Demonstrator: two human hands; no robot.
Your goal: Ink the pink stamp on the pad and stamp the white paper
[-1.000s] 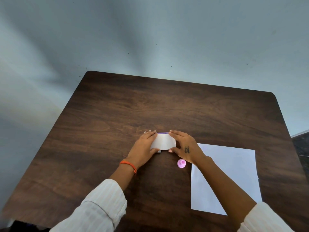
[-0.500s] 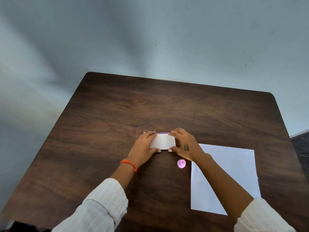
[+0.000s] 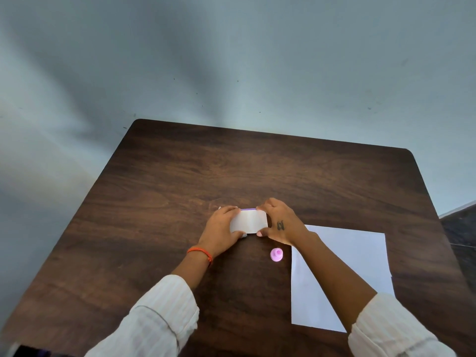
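Nearest, we see two white sleeves (image 3: 157, 320) reaching forward over the dark wooden counter (image 3: 180, 176). The white paper (image 3: 360, 258) lies flat on the counter at the right, partly under the right forearm. Just left of its near-left edge, the pink stamp (image 3: 276, 254) stands upright on the counter, untouched by either hand. Farther on, the left hand (image 3: 221, 230), with an orange band (image 3: 199, 252) at the wrist, and the right hand (image 3: 280, 222) each close thumb and fingers on opposite ends of the pad (image 3: 249, 221), a small white case with a purple strip along its far edge.
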